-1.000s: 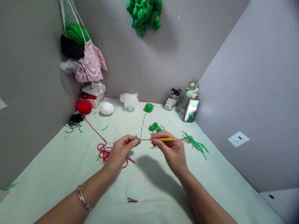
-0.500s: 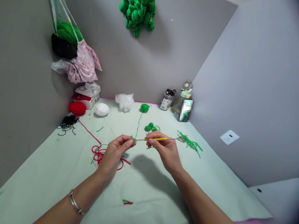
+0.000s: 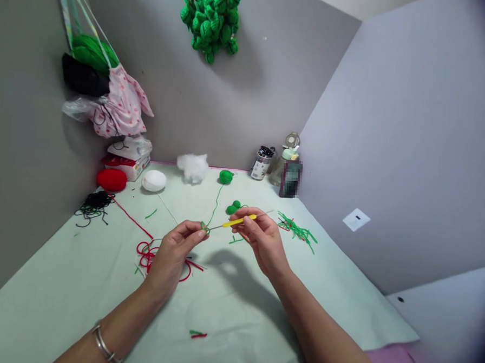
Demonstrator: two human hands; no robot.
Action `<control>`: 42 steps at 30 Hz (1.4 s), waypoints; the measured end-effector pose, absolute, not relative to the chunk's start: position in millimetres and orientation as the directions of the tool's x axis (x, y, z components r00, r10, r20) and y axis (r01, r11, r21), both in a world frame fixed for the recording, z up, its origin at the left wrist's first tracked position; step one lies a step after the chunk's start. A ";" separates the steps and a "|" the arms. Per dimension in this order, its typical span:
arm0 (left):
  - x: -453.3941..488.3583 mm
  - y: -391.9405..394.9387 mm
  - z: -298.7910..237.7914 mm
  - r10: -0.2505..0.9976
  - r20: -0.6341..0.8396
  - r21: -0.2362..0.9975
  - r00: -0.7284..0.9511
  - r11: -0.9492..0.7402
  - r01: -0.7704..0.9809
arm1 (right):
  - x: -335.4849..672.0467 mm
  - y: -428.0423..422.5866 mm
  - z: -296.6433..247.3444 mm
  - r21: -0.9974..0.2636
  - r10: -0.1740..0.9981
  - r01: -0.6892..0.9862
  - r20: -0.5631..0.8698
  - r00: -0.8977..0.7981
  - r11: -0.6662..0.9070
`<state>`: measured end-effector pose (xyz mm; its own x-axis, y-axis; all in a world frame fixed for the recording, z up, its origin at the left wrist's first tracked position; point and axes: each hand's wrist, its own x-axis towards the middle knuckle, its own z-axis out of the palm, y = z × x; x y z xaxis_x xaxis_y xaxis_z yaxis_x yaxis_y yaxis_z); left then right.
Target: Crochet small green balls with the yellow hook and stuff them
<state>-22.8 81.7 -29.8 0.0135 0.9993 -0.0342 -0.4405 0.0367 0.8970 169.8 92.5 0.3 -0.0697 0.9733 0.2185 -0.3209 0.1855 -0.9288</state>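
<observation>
Between the thumb and fingertips of my left hand (image 3: 177,251) is pinched a small loop of green yarn (image 3: 205,229). My right hand (image 3: 264,239) grips a crochet hook (image 3: 239,221) by its yellow handle; its thin metal tip points left and meets the green loop. From the loop a strand runs back to a green yarn ball (image 3: 226,177). Small green balls (image 3: 233,207) lie just behind my right hand. Tangled red yarn (image 3: 145,253) lies beside my left hand, partly hidden by it.
Along the back stand a red yarn ball (image 3: 111,180), a white yarn ball (image 3: 154,180), white stuffing (image 3: 193,168), a pen cup (image 3: 261,165) and a bottle (image 3: 278,170). Green scraps (image 3: 299,233) lie at right, black yarn (image 3: 93,207) at left. Green crocheted pieces (image 3: 212,23) hang above.
The crochet hook has tilted, its handle end rising while the tip stays at the loop. My right hand's fingers have spread a little. The whole view has shifted, moving things leftward.
</observation>
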 end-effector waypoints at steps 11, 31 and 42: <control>-23.4 83.3 -29.0 0.998 -0.064 0.884 -0.025 0.045 -0.466 | 179.7 97.5 0.9 -0.911 0.941 -0.237 0.324 0.096 0.338; -24.2 84.0 -29.3 0.996 -0.076 0.883 -0.038 0.050 -0.467 | 183.1 87.8 5.3 -0.781 0.795 0.489 0.016 -0.606 0.389; -27.9 84.6 -26.0 0.997 -0.071 0.850 -0.019 0.051 -0.524 | 189.2 88.5 15.3 -0.876 0.782 0.406 -0.056 -0.621 0.261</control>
